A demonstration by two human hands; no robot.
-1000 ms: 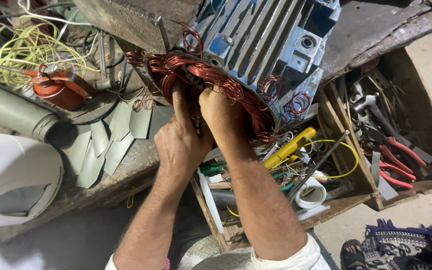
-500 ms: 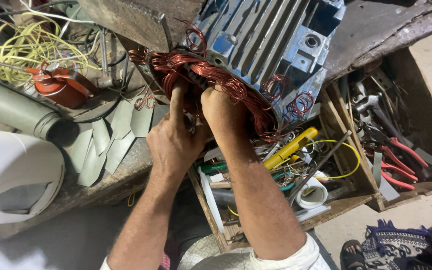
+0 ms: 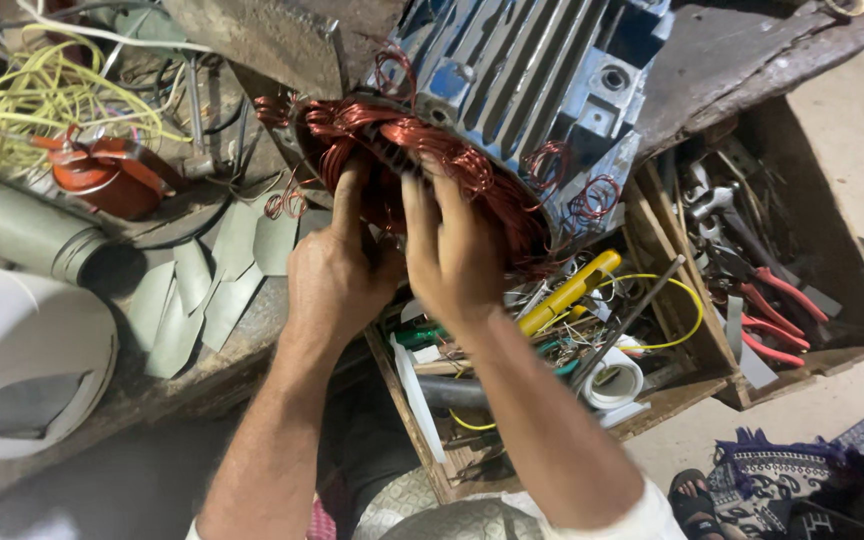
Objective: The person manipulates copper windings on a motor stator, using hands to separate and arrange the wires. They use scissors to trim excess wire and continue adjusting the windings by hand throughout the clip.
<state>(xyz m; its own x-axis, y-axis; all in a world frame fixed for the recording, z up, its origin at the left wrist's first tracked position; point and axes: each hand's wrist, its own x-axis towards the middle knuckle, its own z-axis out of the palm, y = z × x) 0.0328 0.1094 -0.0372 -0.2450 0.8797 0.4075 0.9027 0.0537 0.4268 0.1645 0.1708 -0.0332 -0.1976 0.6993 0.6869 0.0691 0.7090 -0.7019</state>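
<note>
Hands on motor windings at a cluttered bench.
Left hand and right hand, fingers spread, press copper windings; wooden tool drawer at four o'clock, worn workbench at eight.

Glossy copper wire coils fill a ribbed, blue-painted metal motor housing above a rough wooden tray.

Two hands at work: left hand, right hand; one blue finned motor housing; one mass of copper winding at its open end; one orange coil spool; one tangle of yellow wire; one grey pipe; one yellow-handled tool; two red-handled pliers; one white tape roll; two wooden drawers; grey paper strips, several, exact count unclear.
</note>
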